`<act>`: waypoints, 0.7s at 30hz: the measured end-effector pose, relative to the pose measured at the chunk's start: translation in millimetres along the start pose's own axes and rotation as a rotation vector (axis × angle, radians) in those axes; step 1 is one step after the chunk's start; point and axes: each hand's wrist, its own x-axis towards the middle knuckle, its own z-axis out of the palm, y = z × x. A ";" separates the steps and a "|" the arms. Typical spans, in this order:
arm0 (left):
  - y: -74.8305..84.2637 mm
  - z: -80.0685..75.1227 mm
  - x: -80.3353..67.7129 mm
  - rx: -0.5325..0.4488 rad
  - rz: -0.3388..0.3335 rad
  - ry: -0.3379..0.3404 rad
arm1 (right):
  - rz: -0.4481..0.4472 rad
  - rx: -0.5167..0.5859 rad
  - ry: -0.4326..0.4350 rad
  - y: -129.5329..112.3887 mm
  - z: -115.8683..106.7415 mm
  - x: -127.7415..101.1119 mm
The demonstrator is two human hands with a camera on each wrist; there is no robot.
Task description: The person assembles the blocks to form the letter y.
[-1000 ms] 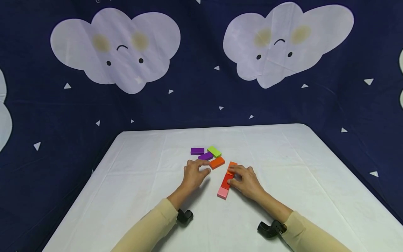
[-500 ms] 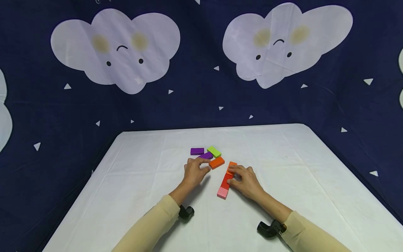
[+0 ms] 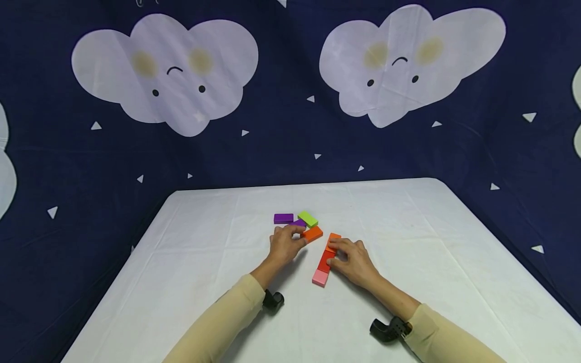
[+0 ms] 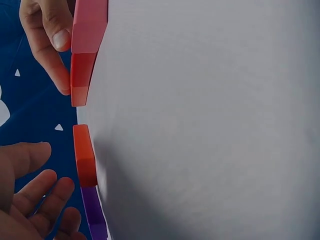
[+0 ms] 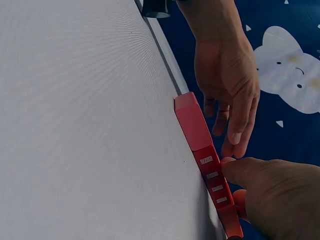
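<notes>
Head view: right hand (image 3: 353, 259) pinning red block (image 3: 325, 261) flat on tabletop (image 3: 408, 242), fingers curled over it, keeping pink block (image 3: 320, 278) row aligned. Left hand (image 3: 285, 244) fingers loosely bent, tips touching orange block (image 3: 313, 233), gripping nothing.

A white-clothed surface (image 3: 408, 282) bears coloured blocks: purple (image 3: 283, 218) and green (image 3: 308, 219) beyond the hands, a pink-red-orange row (image 3: 325, 262) between them.
</notes>
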 end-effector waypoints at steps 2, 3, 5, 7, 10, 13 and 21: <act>-0.1 1.1 1.5 -0.002 -0.010 -0.013 | 0.001 -0.001 0.000 0.1 0.0 0.0; -0.3 1.6 2.0 -0.003 -0.014 -0.019 | 0.003 -0.001 0.000 0.1 0.0 -0.1; -0.8 2.7 3.3 -0.013 -0.029 -0.034 | 0.006 -0.003 -0.001 0.0 0.0 -0.2; -1.9 4.0 4.8 -0.016 -0.044 -0.045 | 0.009 -0.006 -0.003 -0.1 0.3 -0.3; -3.6 5.9 7.8 -0.009 -0.062 -0.052 | 0.007 -0.004 -0.003 -0.4 0.7 -0.3; -4.2 7.6 9.9 0.003 -0.073 -0.054 | 0.007 -0.001 -0.002 -0.7 0.8 -0.4; -2.9 11.2 11.4 0.006 -0.090 -0.049 | 0.021 0.003 -0.006 -1.9 -1.0 -0.2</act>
